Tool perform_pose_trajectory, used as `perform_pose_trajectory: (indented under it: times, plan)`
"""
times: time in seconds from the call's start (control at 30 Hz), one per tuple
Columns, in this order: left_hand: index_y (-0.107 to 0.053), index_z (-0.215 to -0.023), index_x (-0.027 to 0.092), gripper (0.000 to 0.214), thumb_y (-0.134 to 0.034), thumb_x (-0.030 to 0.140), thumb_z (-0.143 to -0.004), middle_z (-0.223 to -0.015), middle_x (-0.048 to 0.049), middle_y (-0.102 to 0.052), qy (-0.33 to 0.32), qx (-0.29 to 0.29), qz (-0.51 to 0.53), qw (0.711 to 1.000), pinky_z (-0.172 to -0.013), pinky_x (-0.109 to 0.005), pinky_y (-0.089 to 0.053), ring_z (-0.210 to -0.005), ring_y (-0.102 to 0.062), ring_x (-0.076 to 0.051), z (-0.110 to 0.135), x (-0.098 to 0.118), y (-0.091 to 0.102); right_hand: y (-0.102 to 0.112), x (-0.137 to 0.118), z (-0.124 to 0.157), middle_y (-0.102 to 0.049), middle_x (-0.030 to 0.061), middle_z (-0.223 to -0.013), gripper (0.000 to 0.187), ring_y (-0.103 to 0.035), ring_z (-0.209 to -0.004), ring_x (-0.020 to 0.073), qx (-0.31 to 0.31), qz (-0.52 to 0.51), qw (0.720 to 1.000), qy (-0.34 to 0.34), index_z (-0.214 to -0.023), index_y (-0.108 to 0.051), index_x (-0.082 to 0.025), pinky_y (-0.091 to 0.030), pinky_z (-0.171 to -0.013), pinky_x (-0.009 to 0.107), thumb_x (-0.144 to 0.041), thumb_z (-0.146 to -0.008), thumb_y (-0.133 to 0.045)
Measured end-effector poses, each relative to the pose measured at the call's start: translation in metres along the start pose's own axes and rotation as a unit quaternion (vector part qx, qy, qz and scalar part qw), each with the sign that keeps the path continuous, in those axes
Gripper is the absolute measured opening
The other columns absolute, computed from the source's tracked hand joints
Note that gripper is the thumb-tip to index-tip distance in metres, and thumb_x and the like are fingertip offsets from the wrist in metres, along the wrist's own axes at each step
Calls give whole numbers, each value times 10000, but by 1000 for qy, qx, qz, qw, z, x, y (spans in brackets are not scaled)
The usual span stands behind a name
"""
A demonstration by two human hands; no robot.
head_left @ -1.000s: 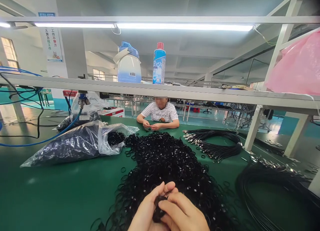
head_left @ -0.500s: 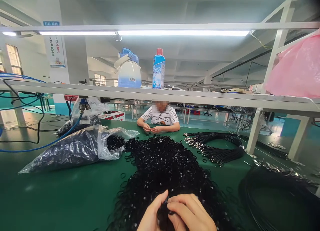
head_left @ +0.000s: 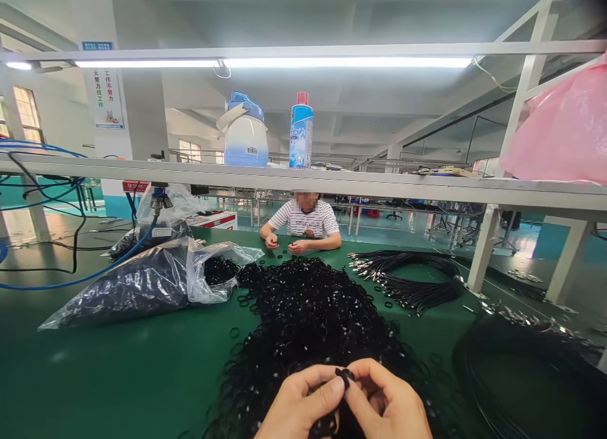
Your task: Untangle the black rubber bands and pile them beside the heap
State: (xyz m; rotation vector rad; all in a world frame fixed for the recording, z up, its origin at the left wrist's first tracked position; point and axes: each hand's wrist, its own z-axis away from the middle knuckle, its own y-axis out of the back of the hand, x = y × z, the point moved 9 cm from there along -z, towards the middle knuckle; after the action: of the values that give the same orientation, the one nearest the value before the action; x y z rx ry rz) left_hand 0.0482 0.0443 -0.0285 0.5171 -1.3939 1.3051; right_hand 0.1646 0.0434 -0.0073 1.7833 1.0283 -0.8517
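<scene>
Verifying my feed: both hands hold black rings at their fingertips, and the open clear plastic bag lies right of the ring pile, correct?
Not quite: the head view shows the open clear plastic bag to the left of the ring pile. The left hand and right hand do hold black rings.

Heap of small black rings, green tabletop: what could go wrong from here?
The small black piece pinched between the fingertips of the left hand and right hand could slip and get lost in the heap.
The clear plastic bag lies with its mouth open toward the heap, so more rings might spill out.
</scene>
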Motion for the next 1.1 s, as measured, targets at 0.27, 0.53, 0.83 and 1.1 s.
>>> perform_pose_trajectory:
  times: [0.27, 0.53, 0.83, 1.1]
  plan:
    - [-665, -789, 124, 219, -717, 312, -689, -682, -20, -568, -39, 68, -30, 996, -370, -141, -149, -495, -395, -47, -5, 7, 17, -5, 3, -4, -683, 50, -721, 251, -616, -670, 192, -79, -170, 981, -59, -771, -662, -168, -472, -618, 252, -416, -745, -632]
    - [-568, -1170, 156, 578, -638, 510, -719, -698, -35, -651, -52, 93, -185, 977, -347, -138, -143, -424, -403, -55, -7, 16, 30, 5, 19, -12, -689, 63, -818, 278, -624, -783, 233, -63, -90, 992, -61, -874, -666, -174, -473, -709, 295, -419, -763, -594]
    - [-648, -907, 130, 392, -612, 482, -739, -597, -7, -629, -89, 78, -310, 943, -362, -157, -311, -425, -419, -62, -10, 17, 23, 2, 22, -8, -687, 36, -752, 236, -627, -685, 200, -15, -53, 997, -50, -867, -674, -190, -481, -581, 257, -359, -722, -596]
    - [-587, -965, 130, 473, -553, 553, -757, -681, -47, -634, -28, 79, -100, 991, -349, -152, -59, -403, -355, -33, -7, 16, 32, 23, 18, -17, -695, 33, -1047, 396, -649, -969, 211, -22, 117, 987, 104, -1000, -686, -248, -511, -874, 331, -93, -763, -409]
